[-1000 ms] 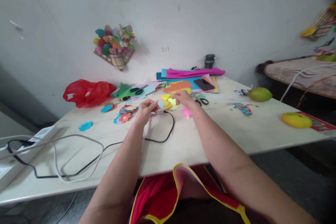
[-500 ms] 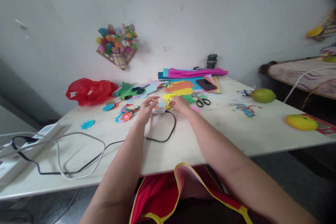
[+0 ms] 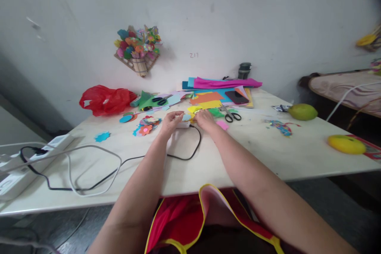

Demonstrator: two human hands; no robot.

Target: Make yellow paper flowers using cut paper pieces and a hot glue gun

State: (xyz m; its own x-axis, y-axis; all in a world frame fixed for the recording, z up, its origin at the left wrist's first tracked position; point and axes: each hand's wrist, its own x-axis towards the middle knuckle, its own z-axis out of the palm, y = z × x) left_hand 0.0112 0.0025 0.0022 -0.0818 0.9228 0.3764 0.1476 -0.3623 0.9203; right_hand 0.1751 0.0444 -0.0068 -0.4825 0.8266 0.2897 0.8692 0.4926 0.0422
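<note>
Bench [image 3: 291, 154]: pale, spans lower half of frame. Red plastic bag [image 3: 107, 101]: left of centre. Left hand [image 3: 171, 122], centre: fingers bent; cannot tell if gripping. Right hand [image 3: 204, 119], just right of centre: fingers pointing down, tips hidden; grip cannot be told. Black-handled scissors [image 3: 233, 117]: right of right hand. Yellow pieces [image 3: 194, 109]: frame centre, by right fingertips. Light-blue piece [image 3: 186, 117]: between hands.
</note>
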